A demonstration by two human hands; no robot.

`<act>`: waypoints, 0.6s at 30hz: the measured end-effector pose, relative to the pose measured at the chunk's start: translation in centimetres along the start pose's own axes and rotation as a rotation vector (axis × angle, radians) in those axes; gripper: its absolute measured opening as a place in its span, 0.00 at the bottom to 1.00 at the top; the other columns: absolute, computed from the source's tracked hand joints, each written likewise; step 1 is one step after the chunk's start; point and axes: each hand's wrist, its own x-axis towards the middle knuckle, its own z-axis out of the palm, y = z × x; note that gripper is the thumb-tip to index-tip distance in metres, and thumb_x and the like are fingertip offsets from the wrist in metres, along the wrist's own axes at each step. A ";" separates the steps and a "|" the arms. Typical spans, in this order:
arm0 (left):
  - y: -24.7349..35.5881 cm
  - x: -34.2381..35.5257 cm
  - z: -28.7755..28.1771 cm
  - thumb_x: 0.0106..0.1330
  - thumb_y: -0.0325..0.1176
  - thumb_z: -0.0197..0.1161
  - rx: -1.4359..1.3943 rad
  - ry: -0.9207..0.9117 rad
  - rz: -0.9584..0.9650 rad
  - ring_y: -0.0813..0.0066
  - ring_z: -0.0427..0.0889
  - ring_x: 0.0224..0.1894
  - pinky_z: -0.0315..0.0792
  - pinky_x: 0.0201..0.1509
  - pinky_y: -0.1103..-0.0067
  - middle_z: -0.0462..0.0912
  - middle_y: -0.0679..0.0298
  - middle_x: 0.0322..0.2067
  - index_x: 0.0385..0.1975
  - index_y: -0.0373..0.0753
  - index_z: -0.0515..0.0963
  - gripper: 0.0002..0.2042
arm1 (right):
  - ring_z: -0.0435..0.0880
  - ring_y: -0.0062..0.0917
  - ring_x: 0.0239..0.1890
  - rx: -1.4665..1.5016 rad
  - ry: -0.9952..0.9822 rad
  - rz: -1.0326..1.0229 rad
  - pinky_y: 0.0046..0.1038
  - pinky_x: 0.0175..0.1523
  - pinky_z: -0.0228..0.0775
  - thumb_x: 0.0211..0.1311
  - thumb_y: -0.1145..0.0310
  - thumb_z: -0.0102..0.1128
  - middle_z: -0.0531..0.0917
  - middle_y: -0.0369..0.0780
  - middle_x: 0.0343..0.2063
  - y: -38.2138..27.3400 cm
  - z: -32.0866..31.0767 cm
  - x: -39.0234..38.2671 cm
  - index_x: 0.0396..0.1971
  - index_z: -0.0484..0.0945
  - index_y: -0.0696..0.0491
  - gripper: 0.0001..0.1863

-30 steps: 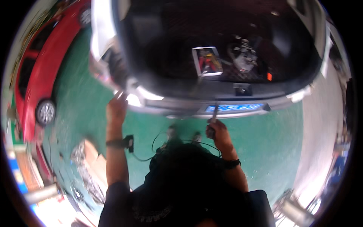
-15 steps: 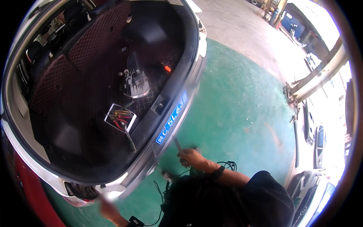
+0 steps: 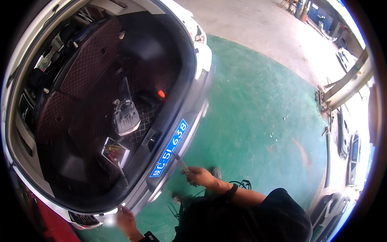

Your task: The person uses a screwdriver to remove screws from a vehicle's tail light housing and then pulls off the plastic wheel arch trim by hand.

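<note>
A white car stands with its tailgate opening in front of me. My right hand is closed around a slim, flat, grey metal tool, its kind unclear. The tool's far end reaches the blue licence plate on the rear bumper; whether it touches cannot be made out. My left hand is at the left rear corner of the bumper, beside the tail-light opening. Its fingers are partly smeared, and I cannot make out anything in them.
Inside the boot lie a grey lamp unit, an orange-ended object and a white box of hand tools. A long-handled tool leans out of the box. Black cables lie by my feet on the green floor.
The view has shifted, and the car appears further left. My right hand has brought the metal tool closer to the plate. My left hand has moved up toward the bumper corner.
</note>
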 end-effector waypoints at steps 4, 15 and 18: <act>-5.3 -1.6 11.4 0.68 0.33 0.59 0.089 -0.060 -0.314 0.70 0.81 0.43 0.75 0.42 0.74 0.82 0.64 0.43 0.49 0.37 0.78 0.12 | 0.73 0.16 0.29 -0.063 -0.031 -0.093 0.21 0.35 0.68 0.74 0.64 0.51 0.75 0.32 0.27 -2.9 -4.2 -0.3 0.51 0.78 0.55 0.14; -16.5 -2.9 31.1 0.76 0.45 0.55 0.990 -0.770 -0.311 0.77 0.80 0.42 0.74 0.47 0.79 0.80 0.63 0.46 0.60 0.35 0.72 0.22 | 0.84 0.38 0.35 -0.545 -0.204 -0.460 0.36 0.42 0.76 0.68 0.65 0.58 0.85 0.48 0.31 -9.9 -7.9 0.4 0.45 0.80 0.57 0.13; -17.7 -1.0 34.4 0.78 0.45 0.52 0.871 -0.800 -0.273 0.76 0.79 0.43 0.74 0.46 0.80 0.79 0.63 0.47 0.62 0.35 0.71 0.22 | 0.84 0.47 0.34 -0.650 -0.118 -0.491 0.39 0.40 0.76 0.67 0.63 0.58 0.84 0.51 0.29 -13.3 -9.6 1.0 0.41 0.80 0.57 0.13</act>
